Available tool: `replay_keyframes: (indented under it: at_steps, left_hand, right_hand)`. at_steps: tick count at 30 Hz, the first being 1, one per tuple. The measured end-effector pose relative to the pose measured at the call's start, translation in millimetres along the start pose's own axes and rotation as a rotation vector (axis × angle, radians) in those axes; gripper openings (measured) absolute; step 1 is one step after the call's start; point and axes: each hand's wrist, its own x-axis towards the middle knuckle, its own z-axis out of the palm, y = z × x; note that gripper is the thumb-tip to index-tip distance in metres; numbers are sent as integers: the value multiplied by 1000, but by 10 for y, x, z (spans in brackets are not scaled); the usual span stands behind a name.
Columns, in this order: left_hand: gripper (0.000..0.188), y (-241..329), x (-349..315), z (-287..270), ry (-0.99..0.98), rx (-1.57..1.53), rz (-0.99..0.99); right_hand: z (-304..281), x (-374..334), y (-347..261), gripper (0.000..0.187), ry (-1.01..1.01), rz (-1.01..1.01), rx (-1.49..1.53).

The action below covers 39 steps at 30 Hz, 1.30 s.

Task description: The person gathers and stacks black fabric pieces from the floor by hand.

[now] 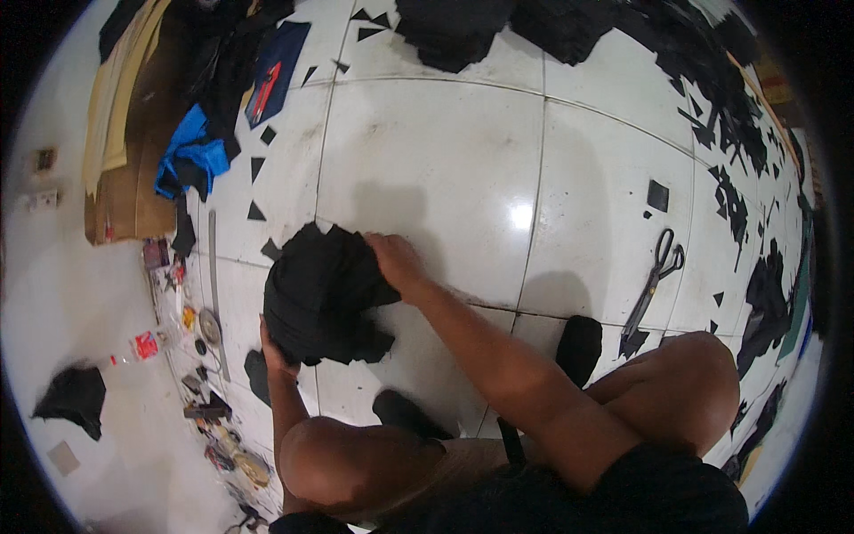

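Note:
A bundle of black fabric pieces [322, 294] is between my two hands, just above or on the white tiled floor. My left hand [277, 351] grips its lower left edge, the fingers partly hidden along its side. At the upper right edge, my right hand [396, 262] is closed on the cloth, with its fingertips out of sight behind it. The bundle looks like a thick stack with uneven, jagged edges. A pair of large black-handled scissors [656, 280] lies on the floor to the right, beyond the reach of either hand's present place.
Black fabric scraps [734, 125] litter the right side, with cloth piles [454, 31] at the far edge. A cardboard box [133, 200], blue cloth [191, 156], a long metal ruler [213, 294] and a plastic bottle [147, 345] are on the left. My feet [580, 350] are close by.

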Motion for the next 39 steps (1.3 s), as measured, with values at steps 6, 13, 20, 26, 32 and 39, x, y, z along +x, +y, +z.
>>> replay_keyframes:
  at_steps: [6,13,20,26,32,39]
  left_hand:
    - [68,86,4,-95,-43,93,87]
    - [78,92,-35,-28,-50,61,45]
    - [72,64,58,-106,-183,-55,1]
    - [75,119,-140,8,-98,61,98]
    - [73,105,-57,-115,-187,-3,91]
    - [68,152,-275,106,-100,-79,93]
  right_hand:
    - [165,-301,-323,80,32,47,-141]
    - [315,-476,-477,96,85,42,-242]
    - [324,-348,-346,94,-2,-7,-73]
    - [407,-415,-370,83,9,-7,-121]
    - [499,-438,-321,76,-5,-112,-138]
    - [443,-457,-288,74,5,-143,-125]
